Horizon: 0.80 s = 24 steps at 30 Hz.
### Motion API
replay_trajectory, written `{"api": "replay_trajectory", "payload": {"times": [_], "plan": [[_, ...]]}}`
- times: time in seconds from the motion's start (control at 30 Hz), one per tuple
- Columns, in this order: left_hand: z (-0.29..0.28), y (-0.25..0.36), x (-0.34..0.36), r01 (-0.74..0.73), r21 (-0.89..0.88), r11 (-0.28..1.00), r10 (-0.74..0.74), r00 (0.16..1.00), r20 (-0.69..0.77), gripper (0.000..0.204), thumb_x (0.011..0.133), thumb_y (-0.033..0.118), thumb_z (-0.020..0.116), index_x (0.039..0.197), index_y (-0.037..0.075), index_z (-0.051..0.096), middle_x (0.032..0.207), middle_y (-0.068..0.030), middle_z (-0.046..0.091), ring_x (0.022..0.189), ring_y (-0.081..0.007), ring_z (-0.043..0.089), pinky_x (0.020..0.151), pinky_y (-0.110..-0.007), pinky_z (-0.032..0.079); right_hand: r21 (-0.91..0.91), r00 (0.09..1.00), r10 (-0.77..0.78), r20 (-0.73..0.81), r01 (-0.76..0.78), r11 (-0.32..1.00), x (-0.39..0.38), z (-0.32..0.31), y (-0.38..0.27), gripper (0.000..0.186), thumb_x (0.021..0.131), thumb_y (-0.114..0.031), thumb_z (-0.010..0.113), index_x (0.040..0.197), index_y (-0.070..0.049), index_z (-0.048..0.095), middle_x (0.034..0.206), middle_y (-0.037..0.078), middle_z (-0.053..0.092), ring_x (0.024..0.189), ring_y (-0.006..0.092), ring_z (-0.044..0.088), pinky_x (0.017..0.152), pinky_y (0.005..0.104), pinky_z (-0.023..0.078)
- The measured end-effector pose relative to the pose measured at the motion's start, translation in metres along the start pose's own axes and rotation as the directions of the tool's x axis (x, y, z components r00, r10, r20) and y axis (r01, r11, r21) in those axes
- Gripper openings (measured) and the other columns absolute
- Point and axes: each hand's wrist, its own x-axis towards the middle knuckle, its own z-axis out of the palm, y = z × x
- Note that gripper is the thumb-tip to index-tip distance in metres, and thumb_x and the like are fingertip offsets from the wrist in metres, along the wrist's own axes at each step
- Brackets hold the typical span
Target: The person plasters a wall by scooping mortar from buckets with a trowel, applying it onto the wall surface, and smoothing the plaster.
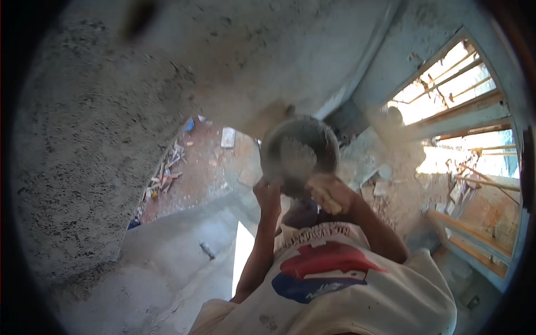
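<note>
A round dark pan (296, 134) holding grey mortar (296, 156) is in front of me at the centre, a little blurred. My left hand (268, 190) is closed on the pan's lower left rim. My right hand (340, 190) is closed round a pale wooden handle (329, 200) at the pan's lower right. What that handle belongs to is hard to make out.
A rough grey plastered surface (78, 156) fills the left. An opening shows a dirt floor (206, 156) with scrap wood (170, 173) and rubble. Barred windows (446, 84) are on the right. A smooth grey ledge (162, 257) lies at lower left.
</note>
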Motion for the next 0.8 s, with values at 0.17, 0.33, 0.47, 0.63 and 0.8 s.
{"api": "replay_trajectory", "payload": {"times": [0.17, 0.33, 0.47, 0.63, 0.8], "plan": [[-0.024, -0.025, 0.011, 0.084, -0.102, 0.991, -0.100, 0.983, -0.157, 0.011, 0.071, 0.004, 0.070, 0.077, -0.005, 0.066, 0.067, -0.0014, 0.061, 0.056, -0.0094, 0.052, 0.051, -0.028, 0.040, 0.510, 0.988, -0.139, 0.069, 0.085, 0.856, 0.004, 0.036, -0.079, 0.034, 0.092, -0.021, 0.052, 0.116, 0.003, 0.056, 0.069, 0.009, 0.053, 0.043, 0.0153, 0.049, 0.037, 0.0290, 0.041], [-0.079, -0.039, 0.012, 0.016, -0.172, 0.985, -0.058, 0.969, -0.241, 0.009, 0.070, 0.003, 0.070, 0.074, -0.003, 0.065, 0.066, -0.0002, 0.059, 0.055, -0.0087, 0.050, 0.050, -0.028, 0.037, 0.182, 0.624, -0.742, -0.245, 0.781, 0.597, -0.009, 0.107, -0.197, 0.038, 0.087, -0.009, 0.054, 0.123, 0.003, 0.054, 0.071, 0.008, 0.057, 0.046, 0.0140, 0.052, 0.043, 0.0265, 0.043], [-0.118, -0.038, -0.004, -0.034, -0.230, 0.973, -0.054, 0.929, -0.366, 0.009, 0.069, 0.002, 0.070, 0.074, -0.003, 0.065, 0.066, 0.0003, 0.059, 0.054, -0.0088, 0.048, 0.050, -0.028, 0.036, -0.455, -0.127, -0.827, -0.547, 0.875, 0.166, -0.010, 0.140, -0.290, 0.043, 0.087, -0.002, 0.059, 0.128, 0.007, 0.052, 0.075, 0.009, 0.063, 0.053, 0.0117, 0.059, 0.050, 0.0251, 0.048], [-0.156, -0.052, -0.034, -0.070, -0.266, 0.961, -0.067, 0.877, -0.475, 0.008, 0.068, 0.001, 0.069, 0.072, -0.003, 0.063, 0.066, 0.0002, 0.058, 0.055, -0.0094, 0.050, 0.051, -0.027, 0.037, -0.767, -0.704, -0.452, -0.548, 0.638, -0.063, 0.004, 0.132, -0.356, 0.042, 0.086, -0.003, 0.063, 0.126, 0.008, 0.056, 0.075, 0.009, 0.063, 0.057, 0.0135, 0.061, 0.053, 0.0270, 0.051], [-0.161, -0.061, -0.035, -0.048, -0.264, 0.963, -0.110, 0.828, -0.550, 0.008, 0.070, 0.002, 0.067, 0.071, -0.003, 0.061, 0.065, 0.0003, 0.057, 0.056, -0.0100, 0.050, 0.053, -0.028, 0.040, -0.945, -0.831, -0.452, -0.324, 0.269, 0.184, 0.131, 0.070, -0.364, 0.022, 0.082, -0.006, 0.069, 0.103, 0.002, 0.065, 0.084, 0.008, 0.066, 0.064, 0.0171, 0.064, 0.057, 0.0315, 0.052]]}}
